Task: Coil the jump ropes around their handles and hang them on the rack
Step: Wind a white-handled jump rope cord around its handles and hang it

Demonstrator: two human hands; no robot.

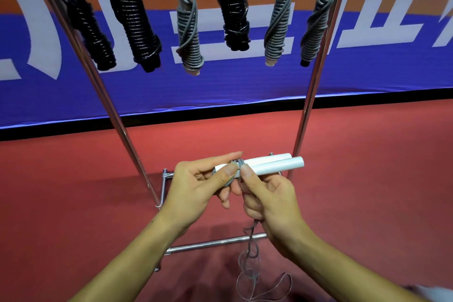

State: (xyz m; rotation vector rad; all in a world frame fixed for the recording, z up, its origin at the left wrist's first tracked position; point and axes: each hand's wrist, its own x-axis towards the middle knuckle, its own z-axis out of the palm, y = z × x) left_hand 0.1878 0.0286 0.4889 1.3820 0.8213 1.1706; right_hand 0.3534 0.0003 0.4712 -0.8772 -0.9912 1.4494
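The two white handles (267,164), judged light and stiff, are clamped together by the left hand (196,184). The limp grey rope (250,252), trailing toward 6 o'clock, is pinched by the right hand (269,198) just beside the first coils (239,163), where tension is best kept.

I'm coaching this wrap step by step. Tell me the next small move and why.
Probably bring the right hand around for another turn of the grey rope beside the few turns already on the white handles. The left hand pins those turns with its thumb, most of the handles are bare, and the rope hangs slack to the floor.
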